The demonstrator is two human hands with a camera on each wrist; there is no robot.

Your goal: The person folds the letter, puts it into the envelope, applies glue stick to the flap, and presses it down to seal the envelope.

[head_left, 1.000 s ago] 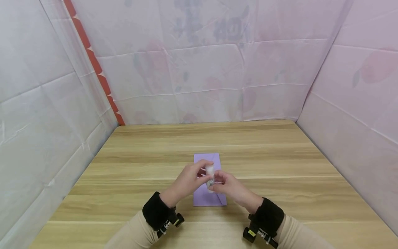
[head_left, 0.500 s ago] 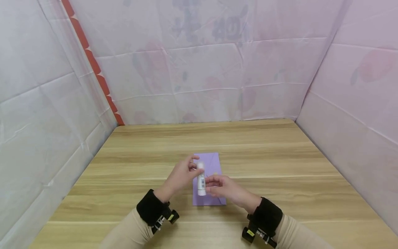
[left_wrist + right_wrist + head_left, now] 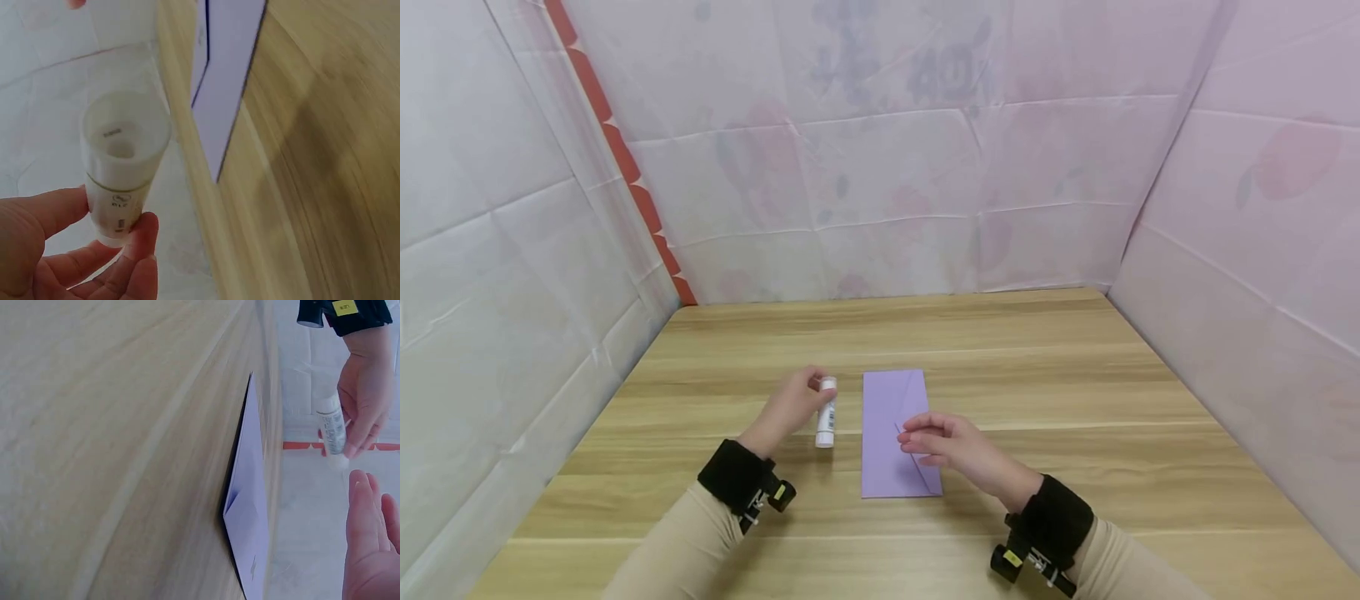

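glue stick (image 3: 826, 412): in my left hand (image 3: 790, 408), upright, left of the envelope.
left fingers (image 3: 134, 250): pinched round its barrel.
handling: likely light, stiff, smooth plastic; grip mid-barrel.
right hand (image 3: 943, 442): fingers loose, empty, over the purple envelope (image 3: 891, 433).
envelope: flat on the surface (image 3: 1075, 392).

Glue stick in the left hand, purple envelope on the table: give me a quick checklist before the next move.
1. Left hand grips the glue stick: ok.
2. Glue stick capped: ok, the cap end shows in the left wrist view.
3. Glue stick off to the left of the purple envelope: ok.
4. Envelope flat on the wooden table: ok.
5. Right hand empty, fingers relaxed above the envelope: ok.
6. Envelope flap stuck down: cannot tell.
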